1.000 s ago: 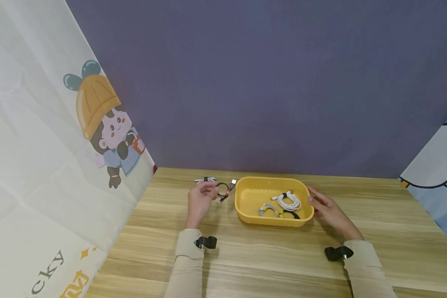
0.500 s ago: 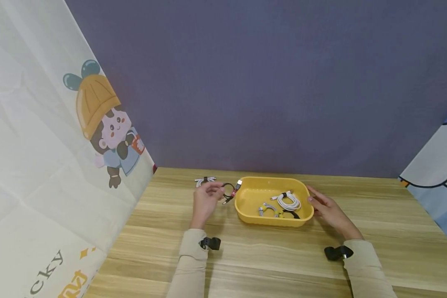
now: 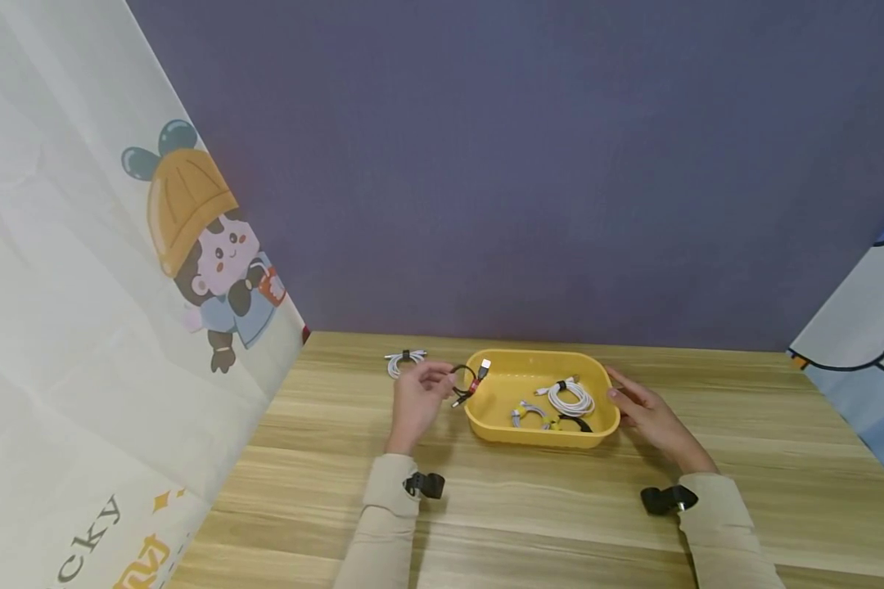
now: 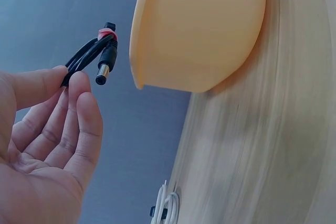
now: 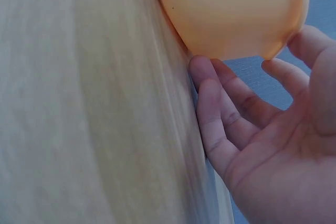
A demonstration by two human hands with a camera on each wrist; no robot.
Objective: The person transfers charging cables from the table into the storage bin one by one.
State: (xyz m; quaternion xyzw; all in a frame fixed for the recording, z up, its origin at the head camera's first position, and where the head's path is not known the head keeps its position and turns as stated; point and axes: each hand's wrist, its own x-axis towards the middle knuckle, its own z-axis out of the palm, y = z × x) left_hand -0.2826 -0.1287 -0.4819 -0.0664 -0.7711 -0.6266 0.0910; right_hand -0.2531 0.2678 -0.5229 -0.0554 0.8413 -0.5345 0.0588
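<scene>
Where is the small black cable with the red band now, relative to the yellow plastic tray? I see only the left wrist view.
Observer: In the head view, the black cable with the red band hangs over the left rim of the yellow plastic tray, pinched by the left hand.
Operator: Is the tray empty?
Observer: No. A white coiled cable, a smaller white cable and a black one lie inside.
Operator: What does the other hand do?
Observer: The right hand rests, fingers straight, against the tray's right side.
</scene>
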